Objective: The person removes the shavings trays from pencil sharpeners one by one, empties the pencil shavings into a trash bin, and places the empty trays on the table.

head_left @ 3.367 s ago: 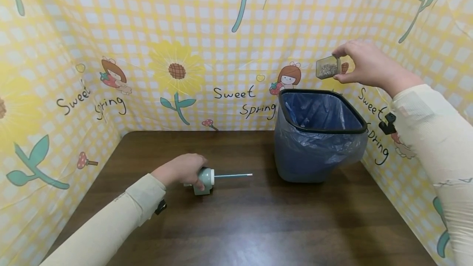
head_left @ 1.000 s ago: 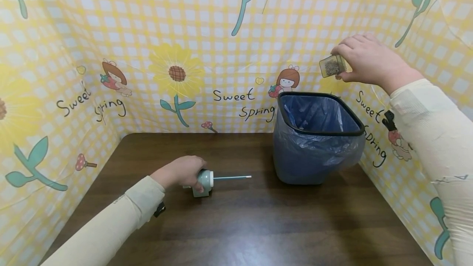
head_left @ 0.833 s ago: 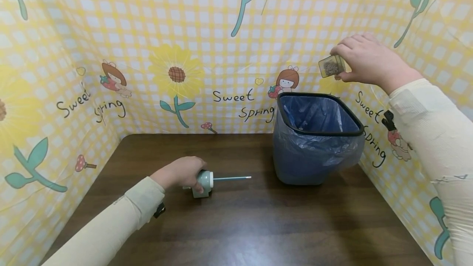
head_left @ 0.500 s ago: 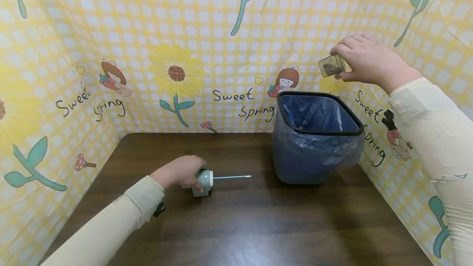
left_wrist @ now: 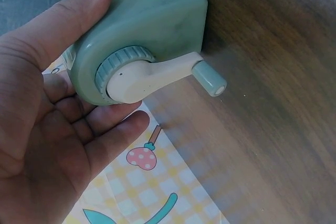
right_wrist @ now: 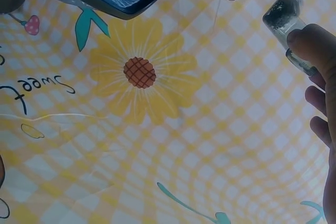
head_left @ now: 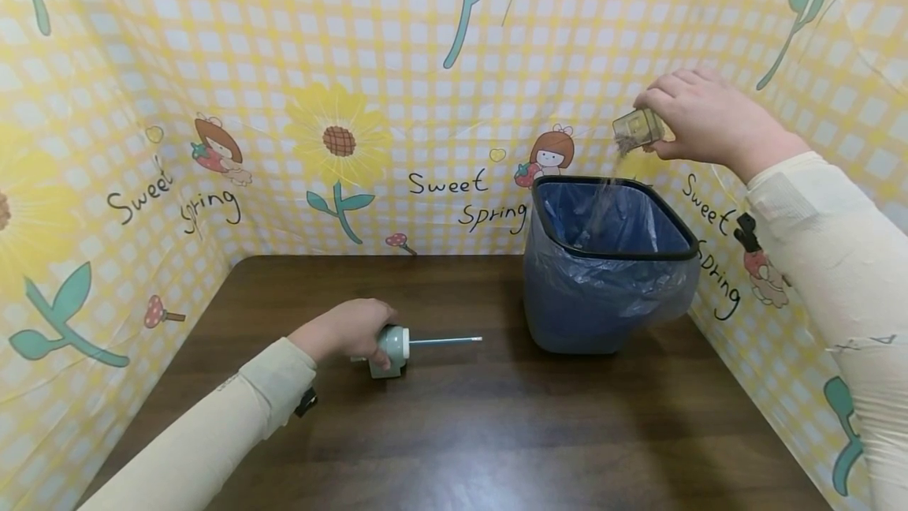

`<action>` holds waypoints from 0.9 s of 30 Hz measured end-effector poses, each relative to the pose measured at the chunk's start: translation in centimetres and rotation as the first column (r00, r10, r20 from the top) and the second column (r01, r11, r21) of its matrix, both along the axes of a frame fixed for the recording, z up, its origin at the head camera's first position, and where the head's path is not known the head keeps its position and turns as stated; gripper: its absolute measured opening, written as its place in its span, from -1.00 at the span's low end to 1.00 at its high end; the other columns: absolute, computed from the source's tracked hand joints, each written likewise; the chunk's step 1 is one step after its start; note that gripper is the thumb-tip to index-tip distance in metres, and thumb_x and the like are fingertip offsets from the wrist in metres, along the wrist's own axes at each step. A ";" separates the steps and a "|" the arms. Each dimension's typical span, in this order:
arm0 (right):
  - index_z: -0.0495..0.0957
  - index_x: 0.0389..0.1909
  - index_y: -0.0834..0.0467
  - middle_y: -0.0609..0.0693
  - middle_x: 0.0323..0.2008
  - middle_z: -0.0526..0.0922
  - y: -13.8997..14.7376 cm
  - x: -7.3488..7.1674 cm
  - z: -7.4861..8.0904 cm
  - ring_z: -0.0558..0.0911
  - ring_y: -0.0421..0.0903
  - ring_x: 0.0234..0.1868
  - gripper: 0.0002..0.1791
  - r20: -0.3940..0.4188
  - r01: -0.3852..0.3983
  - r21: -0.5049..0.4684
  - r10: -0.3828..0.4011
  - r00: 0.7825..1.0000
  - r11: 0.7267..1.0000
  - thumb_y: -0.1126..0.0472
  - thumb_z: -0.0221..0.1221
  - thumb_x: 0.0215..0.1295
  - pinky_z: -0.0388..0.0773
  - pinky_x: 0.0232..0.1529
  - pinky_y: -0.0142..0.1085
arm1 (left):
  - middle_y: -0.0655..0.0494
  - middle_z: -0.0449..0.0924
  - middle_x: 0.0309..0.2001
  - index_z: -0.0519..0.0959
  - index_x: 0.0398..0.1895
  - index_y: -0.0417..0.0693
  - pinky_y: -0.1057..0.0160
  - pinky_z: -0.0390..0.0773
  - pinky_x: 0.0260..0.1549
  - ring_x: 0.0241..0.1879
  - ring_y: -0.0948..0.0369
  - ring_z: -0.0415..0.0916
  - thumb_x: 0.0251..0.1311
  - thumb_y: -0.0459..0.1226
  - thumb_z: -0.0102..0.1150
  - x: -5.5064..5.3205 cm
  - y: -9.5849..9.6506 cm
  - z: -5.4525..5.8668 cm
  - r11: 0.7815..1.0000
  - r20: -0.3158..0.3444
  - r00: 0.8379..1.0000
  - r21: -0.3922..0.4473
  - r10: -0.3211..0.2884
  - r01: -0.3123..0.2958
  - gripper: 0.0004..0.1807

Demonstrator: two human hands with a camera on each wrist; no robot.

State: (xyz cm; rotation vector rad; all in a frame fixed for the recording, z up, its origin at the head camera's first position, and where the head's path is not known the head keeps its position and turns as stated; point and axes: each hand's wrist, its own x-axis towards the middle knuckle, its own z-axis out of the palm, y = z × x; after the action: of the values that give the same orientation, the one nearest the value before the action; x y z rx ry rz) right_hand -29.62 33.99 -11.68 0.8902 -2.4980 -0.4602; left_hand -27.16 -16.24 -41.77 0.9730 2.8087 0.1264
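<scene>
My left hand [head_left: 347, 328] grips a pale green crank pencil sharpener [head_left: 388, 353] on the table, thumb and fingers on either side of its body. A blue pencil [head_left: 447, 340] sticks out of its white front towards the right. In the left wrist view the white crank arm [left_wrist: 163, 74] with its green knob faces the camera. My right hand [head_left: 709, 117] pinches a small clear shavings drawer [head_left: 638, 131], tipped mouth-down over the trash bin [head_left: 617, 254]. Shavings [head_left: 603, 203] fall in a thin stream from it into the bin; in the right wrist view the drawer [right_wrist: 287, 22] still holds dark shavings.
The bin has a black rim and a blue liner bag [head_left: 624, 290] folded over its outside. It stands at the back right of the brown wooden table [head_left: 454, 432]. Yellow checked cloth [head_left: 397, 61] with printed flowers hangs at the back and both sides.
My right hand has tilted the drawer further over, and shavings now pour out where before they lay inside. My left hand, the sharpener and the bin stay put.
</scene>
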 end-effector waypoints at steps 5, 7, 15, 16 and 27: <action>0.43 0.22 0.35 0.38 0.17 0.50 0.2 -0.1 -0.1 0.42 0.37 0.23 -0.26 -0.012 -0.020 0.001 0.020 1.000 1.000 0.18 0.49 0.04 0.21 0.34 0.28 | 0.20 0.65 -0.22 0.66 -0.01 -0.08 0.17 0.59 -0.26 -0.32 0.27 0.51 -0.17 0.06 0.67 0.2 0.1 0.1 1.000 0.004 1.000 0.003 0.005 -0.005 -0.33; 0.43 0.22 0.36 0.38 0.16 0.50 0.2 -0.1 -0.2 0.42 0.36 0.22 -0.26 -0.016 -0.025 0.008 0.025 1.000 1.000 0.18 0.49 0.03 0.21 0.34 0.27 | 0.20 0.65 -0.21 0.67 0.00 -0.08 0.17 0.59 -0.26 -0.32 0.27 0.51 -0.17 0.06 0.67 0.2 0.1 0.1 1.000 0.004 1.000 0.004 0.005 -0.005 -0.33; 0.42 0.23 0.36 0.39 0.17 0.49 0.3 0.1 -0.2 0.41 0.36 0.22 -0.23 -0.021 -0.022 0.024 0.022 1.000 0.999 0.20 0.51 0.02 0.20 0.35 0.27 | 0.24 0.63 -0.25 0.67 -0.05 -0.05 0.18 0.58 -0.28 -0.33 0.29 0.50 -0.15 0.06 0.66 0.2 0.1 0.2 1.000 0.007 1.000 0.011 0.000 0.000 -0.38; 0.42 0.23 0.36 0.39 0.17 0.49 0.3 0.1 -0.2 0.41 0.36 0.22 -0.23 -0.024 -0.027 0.023 0.027 0.999 0.999 0.20 0.52 0.02 0.21 0.34 0.27 | 0.23 0.64 -0.25 0.67 -0.05 -0.06 0.17 0.58 -0.28 -0.33 0.29 0.50 -0.15 0.05 0.66 0.3 0.1 0.2 1.000 0.014 1.000 0.015 0.001 -0.002 -0.38; 0.42 0.23 0.35 0.38 0.16 0.49 0.1 0.1 -0.1 0.43 0.38 0.20 -0.21 -0.048 -0.055 0.060 0.058 0.997 0.997 0.20 0.53 0.00 0.21 0.33 0.27 | 0.22 0.64 -0.24 0.67 -0.04 -0.06 0.17 0.59 -0.26 -0.32 0.28 0.50 -0.16 0.05 0.67 0.3 0.1 0.1 1.000 0.000 1.000 0.013 0.009 -0.009 -0.37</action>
State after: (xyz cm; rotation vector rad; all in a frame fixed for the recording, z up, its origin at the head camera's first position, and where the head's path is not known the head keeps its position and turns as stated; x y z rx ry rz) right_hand -29.53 34.13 -11.77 0.9579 -2.4184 -0.5330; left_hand -26.81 -16.10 -41.63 0.9628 2.8166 0.1453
